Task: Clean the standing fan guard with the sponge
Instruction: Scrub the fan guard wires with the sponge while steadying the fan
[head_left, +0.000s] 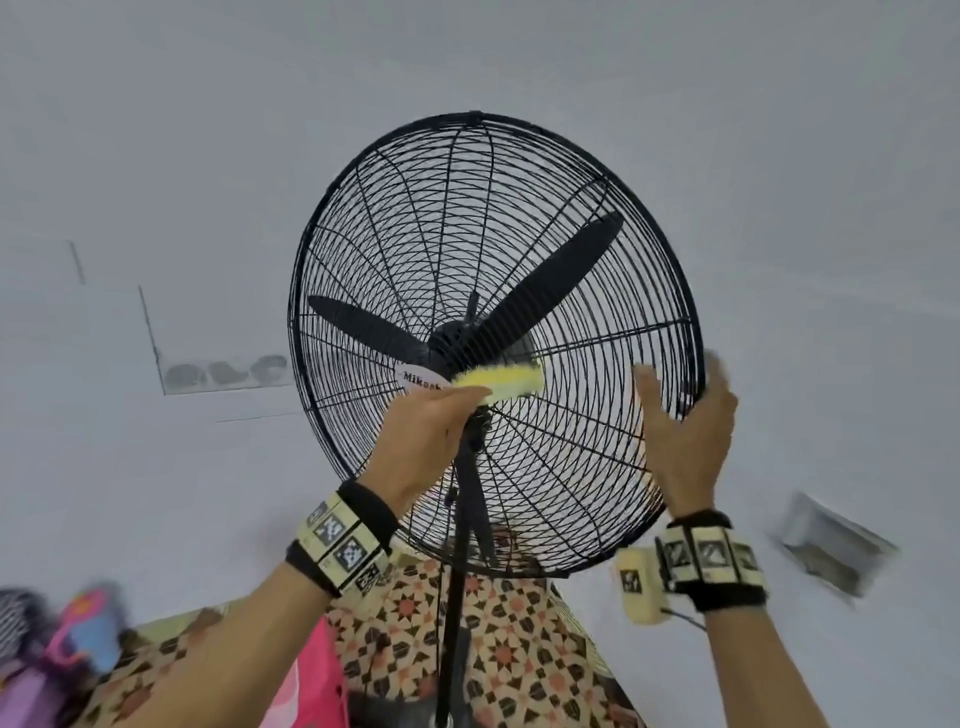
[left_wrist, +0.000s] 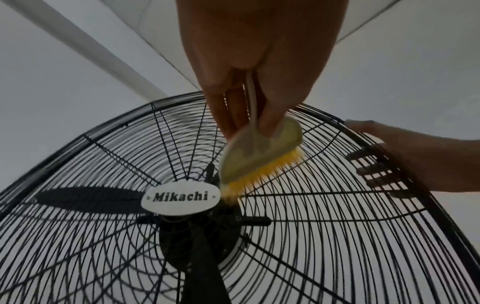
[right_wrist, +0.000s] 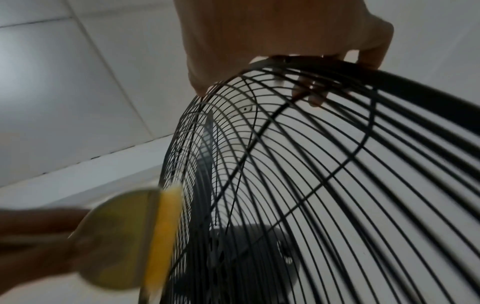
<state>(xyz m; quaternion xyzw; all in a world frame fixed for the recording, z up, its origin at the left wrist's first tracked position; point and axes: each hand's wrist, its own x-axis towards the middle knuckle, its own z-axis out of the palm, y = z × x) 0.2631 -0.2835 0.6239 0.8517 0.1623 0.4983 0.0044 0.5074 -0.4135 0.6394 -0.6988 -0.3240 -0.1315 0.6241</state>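
L hand (head_left: 426, 431) grip: yellow bristled sponge (left_wrist: 262, 152) on blk wire guard (head_left: 571, 260).

A patterned cloth (head_left: 498, 649) lies below, with a pink item (head_left: 311, 680) on it, blurred colourful things (head_left: 78, 639) at left and a grey wall (head_left: 208, 156) behind.

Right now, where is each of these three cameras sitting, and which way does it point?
Head: on the head, tilted up at the fan guard; both forearms show.
Left wrist: looks along the left hand holding the yellow brush on the wires.
Right wrist: looks along the right hand gripping the guard's rim.
All three share guard and brush.
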